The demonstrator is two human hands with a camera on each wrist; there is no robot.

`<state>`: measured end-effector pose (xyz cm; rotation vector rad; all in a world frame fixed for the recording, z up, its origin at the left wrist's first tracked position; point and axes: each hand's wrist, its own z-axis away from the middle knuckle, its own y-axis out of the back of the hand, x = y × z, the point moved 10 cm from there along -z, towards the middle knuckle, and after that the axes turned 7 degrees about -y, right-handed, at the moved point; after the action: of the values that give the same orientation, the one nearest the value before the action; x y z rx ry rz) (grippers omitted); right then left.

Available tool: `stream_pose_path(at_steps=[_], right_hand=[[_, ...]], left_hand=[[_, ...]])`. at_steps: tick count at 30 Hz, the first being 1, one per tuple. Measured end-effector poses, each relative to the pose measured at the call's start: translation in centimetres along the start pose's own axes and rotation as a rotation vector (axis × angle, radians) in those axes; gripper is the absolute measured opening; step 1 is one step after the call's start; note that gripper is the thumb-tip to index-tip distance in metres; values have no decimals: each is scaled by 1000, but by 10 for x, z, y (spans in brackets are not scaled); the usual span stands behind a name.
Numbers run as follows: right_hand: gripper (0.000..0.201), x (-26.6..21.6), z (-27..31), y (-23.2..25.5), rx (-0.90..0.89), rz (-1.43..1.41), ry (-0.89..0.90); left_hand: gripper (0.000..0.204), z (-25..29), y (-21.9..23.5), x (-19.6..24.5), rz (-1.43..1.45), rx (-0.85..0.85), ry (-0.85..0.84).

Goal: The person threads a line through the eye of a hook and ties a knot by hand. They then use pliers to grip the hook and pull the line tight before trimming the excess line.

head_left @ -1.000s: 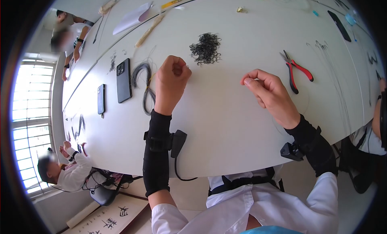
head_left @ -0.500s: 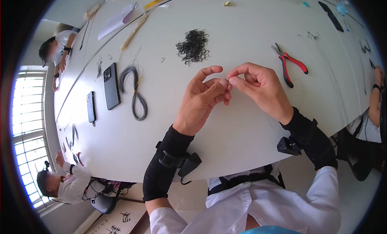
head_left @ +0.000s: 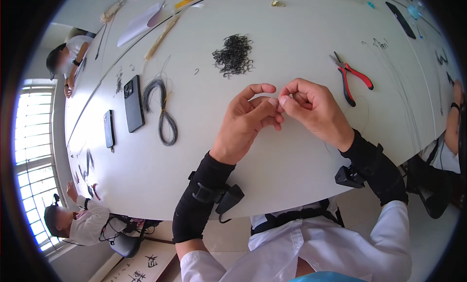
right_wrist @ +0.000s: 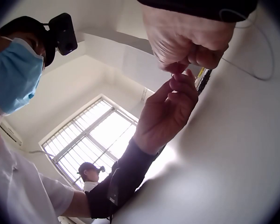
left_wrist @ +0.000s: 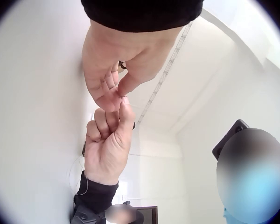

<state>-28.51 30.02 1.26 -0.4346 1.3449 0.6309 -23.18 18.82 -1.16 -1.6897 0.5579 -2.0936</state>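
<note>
In the head view my left hand (head_left: 248, 116) and right hand (head_left: 314, 109) meet fingertip to fingertip above the table. The left thumb and fingers pinch a small fish hook, which the fingertips almost wholly hide. My right thumb and index finger pinch a thin clear fishing line (right_wrist: 270, 60); it loops out from that hand in the right wrist view. Beyond the hands lies a pile of black fish hooks (head_left: 233, 56), with a single hook (head_left: 196, 71) to its left. Red-handled pliers (head_left: 352, 78) lie right of my right hand.
Left of my hands are a tied bundle of dark line (head_left: 168, 121), a large phone (head_left: 134, 104) and a smaller phone (head_left: 109, 130). Several hooks with line attached (head_left: 382, 44) lie at the right. The white table (head_left: 204, 92) ends near my waist; other people sit around it.
My left hand has moved right from beside the hook pile, bringing a hook to the right fingertips. Over the last half second both hands have shifted only slightly to the right.
</note>
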Motion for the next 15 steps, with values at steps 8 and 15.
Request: stream_pose_path(at_steps=[8,15], right_hand=[[22,-9,3,1,21,109,-31],[20,-3,-1,10,63,98,12]], left_hand=[[28,-1,2,-2,20,5,4],[16,0,-2,15,-298,17,-109]])
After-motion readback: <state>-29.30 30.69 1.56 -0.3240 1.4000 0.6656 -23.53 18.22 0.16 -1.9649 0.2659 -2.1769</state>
